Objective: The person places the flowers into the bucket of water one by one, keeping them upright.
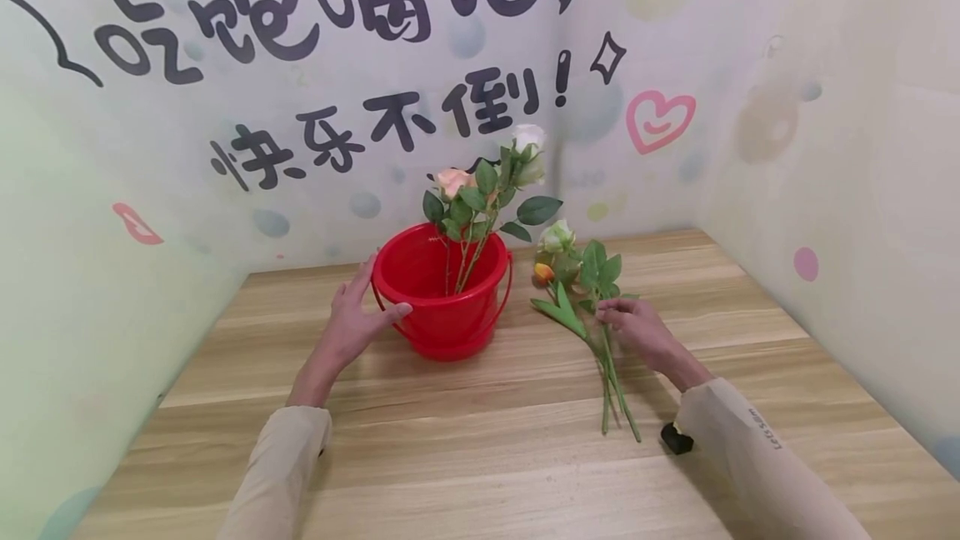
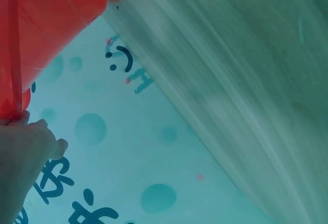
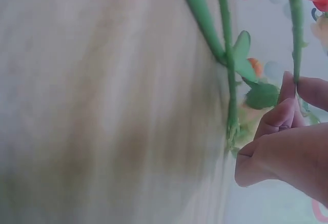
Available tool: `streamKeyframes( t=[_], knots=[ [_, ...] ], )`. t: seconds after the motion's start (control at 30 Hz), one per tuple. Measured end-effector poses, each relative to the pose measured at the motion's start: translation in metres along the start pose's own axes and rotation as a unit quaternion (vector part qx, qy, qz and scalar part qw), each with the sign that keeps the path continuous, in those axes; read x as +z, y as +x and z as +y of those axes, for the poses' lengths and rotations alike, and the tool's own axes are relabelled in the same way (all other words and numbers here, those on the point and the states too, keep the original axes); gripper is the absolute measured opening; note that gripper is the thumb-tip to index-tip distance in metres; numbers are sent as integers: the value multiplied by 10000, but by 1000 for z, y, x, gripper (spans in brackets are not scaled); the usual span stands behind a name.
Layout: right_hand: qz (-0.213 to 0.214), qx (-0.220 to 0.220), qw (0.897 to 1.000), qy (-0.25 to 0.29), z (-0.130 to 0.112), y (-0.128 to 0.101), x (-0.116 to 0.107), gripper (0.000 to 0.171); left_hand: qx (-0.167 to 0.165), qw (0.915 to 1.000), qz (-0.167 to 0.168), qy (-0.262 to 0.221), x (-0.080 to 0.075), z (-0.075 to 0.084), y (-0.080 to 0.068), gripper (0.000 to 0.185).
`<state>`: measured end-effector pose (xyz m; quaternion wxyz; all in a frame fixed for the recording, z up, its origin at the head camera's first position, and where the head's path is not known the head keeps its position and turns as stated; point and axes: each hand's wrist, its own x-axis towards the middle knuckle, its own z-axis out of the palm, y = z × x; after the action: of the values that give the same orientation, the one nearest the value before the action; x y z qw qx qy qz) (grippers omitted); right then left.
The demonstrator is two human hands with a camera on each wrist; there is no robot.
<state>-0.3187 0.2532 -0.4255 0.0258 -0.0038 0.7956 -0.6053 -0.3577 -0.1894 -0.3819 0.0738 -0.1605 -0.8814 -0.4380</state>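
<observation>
A red bucket (image 1: 442, 307) stands on the wooden table (image 1: 480, 457) and holds a few rose stems (image 1: 480, 190) with pink and white blooms. My left hand (image 1: 375, 294) rests flat against the bucket's left side, fingers straight up by the rim and thumb across the front. In the left wrist view the left hand (image 2: 36, 131) touches the bucket (image 2: 51, 24) by its thin handle. To the right of the bucket lie loose flowers (image 1: 577, 273) with long green stems. My right hand (image 1: 609, 312) is on them. In the right wrist view the right hand (image 3: 296, 88) pinches one stem (image 3: 296, 34) between thumb and finger.
Painted walls (image 1: 825, 148) close in the table on the left, back and right. A small black object (image 1: 677, 438) lies by my right sleeve. Bare wood stretches across the near half of the table.
</observation>
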Motion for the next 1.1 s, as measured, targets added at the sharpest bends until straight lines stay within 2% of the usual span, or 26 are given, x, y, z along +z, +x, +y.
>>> streamKeyframes(
  t=[0.17,0.43,0.63,0.97,1.1],
  knots=[
    [133,-158,9990,386,-4,3,-2,35,-69,10000,9,30,0,-1,0,107],
    [190,-49,9963,838,-8,4,-6,28,-94,10000,-5,12,-1,-3,0,107],
    [268,-267,9922,1185,-13,0,-7,21,-93,10000,-26,-4,-1,-4,1,107],
    [394,-610,9842,1618,-26,0,-2,27,-60,10000,-13,20,0,-1,1,107],
    [479,-702,9781,1898,-34,-1,2,16,-96,9999,-23,38,0,0,1,107]
  ],
)
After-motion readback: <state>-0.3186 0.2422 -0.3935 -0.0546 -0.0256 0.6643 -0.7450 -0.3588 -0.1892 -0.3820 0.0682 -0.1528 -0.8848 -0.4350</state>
